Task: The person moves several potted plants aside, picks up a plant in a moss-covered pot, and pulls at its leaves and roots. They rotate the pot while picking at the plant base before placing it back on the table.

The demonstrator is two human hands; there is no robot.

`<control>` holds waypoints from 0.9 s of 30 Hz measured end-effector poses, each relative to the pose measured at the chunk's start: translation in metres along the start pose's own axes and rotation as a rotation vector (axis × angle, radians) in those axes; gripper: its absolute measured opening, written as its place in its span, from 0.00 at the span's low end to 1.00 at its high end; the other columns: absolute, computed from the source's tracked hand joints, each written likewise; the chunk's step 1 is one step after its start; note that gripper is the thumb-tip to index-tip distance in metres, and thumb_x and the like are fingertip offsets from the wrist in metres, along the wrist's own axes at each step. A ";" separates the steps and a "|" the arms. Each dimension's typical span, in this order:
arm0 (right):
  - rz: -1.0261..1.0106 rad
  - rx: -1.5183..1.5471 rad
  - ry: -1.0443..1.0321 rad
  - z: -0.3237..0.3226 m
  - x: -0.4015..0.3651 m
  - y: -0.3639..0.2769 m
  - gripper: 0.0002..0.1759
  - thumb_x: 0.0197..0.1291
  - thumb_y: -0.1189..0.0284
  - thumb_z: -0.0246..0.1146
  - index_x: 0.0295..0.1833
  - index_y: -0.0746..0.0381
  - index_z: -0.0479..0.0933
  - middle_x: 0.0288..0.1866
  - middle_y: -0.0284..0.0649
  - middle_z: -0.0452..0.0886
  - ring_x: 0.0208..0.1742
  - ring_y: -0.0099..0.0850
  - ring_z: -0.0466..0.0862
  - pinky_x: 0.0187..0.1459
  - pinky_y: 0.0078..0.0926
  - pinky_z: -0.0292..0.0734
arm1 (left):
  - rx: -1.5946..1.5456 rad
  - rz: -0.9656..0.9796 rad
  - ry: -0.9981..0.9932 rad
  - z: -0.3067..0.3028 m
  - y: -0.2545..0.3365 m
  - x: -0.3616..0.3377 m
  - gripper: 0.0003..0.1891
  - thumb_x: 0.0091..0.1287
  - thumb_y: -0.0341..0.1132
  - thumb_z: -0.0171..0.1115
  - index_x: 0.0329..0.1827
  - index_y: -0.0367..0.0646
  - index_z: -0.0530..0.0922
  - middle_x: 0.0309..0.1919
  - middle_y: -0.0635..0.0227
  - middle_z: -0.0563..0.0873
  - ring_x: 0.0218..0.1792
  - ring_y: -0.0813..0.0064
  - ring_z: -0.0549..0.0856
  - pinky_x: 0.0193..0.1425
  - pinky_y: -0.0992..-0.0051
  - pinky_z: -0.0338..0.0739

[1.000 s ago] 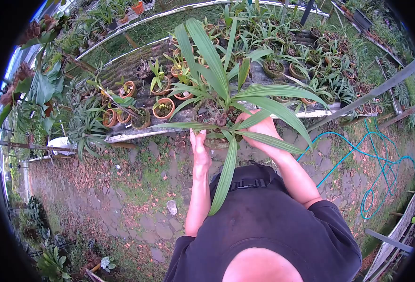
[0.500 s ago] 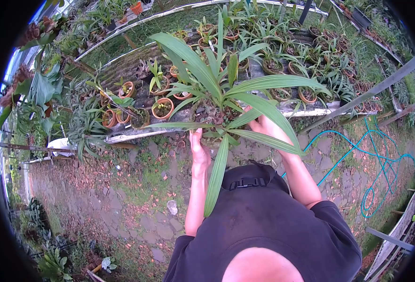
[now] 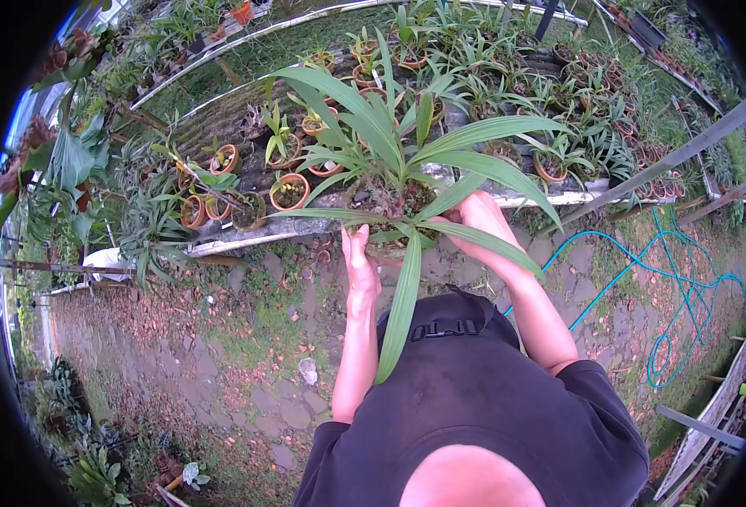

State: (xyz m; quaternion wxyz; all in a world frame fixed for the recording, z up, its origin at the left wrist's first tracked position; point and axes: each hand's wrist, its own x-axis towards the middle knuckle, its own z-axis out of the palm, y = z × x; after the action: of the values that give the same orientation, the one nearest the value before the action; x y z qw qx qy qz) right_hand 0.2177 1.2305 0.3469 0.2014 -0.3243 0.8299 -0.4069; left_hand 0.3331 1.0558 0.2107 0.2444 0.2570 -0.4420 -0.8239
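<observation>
Stands at the near edge of a long bench (image 3: 246, 242), wearing a dark short-sleeved shirt (image 3: 508, 406) with a black buckle (image 3: 445, 329) at the waist. Holds a round pot (image 3: 387, 251) right at that edge, just ahead of the body, carrying a large plant (image 3: 394, 148) with long, ribbed green leaves, some arching to the far side and to the right, one drooping near, across the shirt front. Grips the left side of the pot with the left hand (image 3: 359, 266), fingertips pointing far and closed on the wall, partly covered by a leaf. Places the right hand (image 3: 479, 222) at the right side of the pot, among leaves; cannot tell the spread of those fingers, nor whether touching the pot. Has small terracotta pots (image 3: 289, 193) on the bench to the left, and crowded potted greenery (image 3: 571, 110) on the far right of it. Has paved ground (image 3: 271, 406) below, patched with moss, and a teal hose (image 3: 597, 232) looping over it to the right, under a grey slanting bar (image 3: 685, 160).
</observation>
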 end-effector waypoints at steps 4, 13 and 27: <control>-0.306 -0.221 0.348 0.031 0.009 0.028 0.06 0.54 0.73 0.69 0.34 0.64 0.84 0.32 0.49 0.83 0.39 0.52 0.83 0.41 0.50 0.76 | 0.016 -0.020 0.006 0.011 0.009 -0.012 0.22 0.75 0.42 0.54 0.68 0.45 0.69 0.54 0.62 0.83 0.53 0.65 0.86 0.52 0.60 0.86; -0.352 -0.171 0.245 0.042 0.017 0.062 0.05 0.54 0.77 0.65 0.36 0.67 0.79 0.34 0.50 0.82 0.40 0.52 0.82 0.42 0.47 0.77 | -0.033 0.004 -0.020 -0.001 -0.005 -0.007 0.23 0.74 0.47 0.54 0.65 0.45 0.71 0.53 0.61 0.84 0.49 0.64 0.88 0.43 0.63 0.88; -0.261 -0.166 0.354 0.035 0.009 0.028 0.10 0.54 0.69 0.69 0.38 0.64 0.85 0.32 0.51 0.83 0.38 0.53 0.83 0.41 0.50 0.76 | 0.019 0.023 0.002 -0.019 -0.033 0.008 0.26 0.72 0.56 0.52 0.61 0.44 0.74 0.49 0.60 0.87 0.41 0.66 0.89 0.35 0.63 0.86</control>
State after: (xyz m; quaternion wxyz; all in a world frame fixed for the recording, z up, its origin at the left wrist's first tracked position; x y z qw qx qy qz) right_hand 0.2216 1.2181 0.3028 -0.0292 -0.3679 0.8339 -0.4103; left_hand 0.3331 1.0556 0.1717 0.2520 0.2550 -0.4524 -0.8166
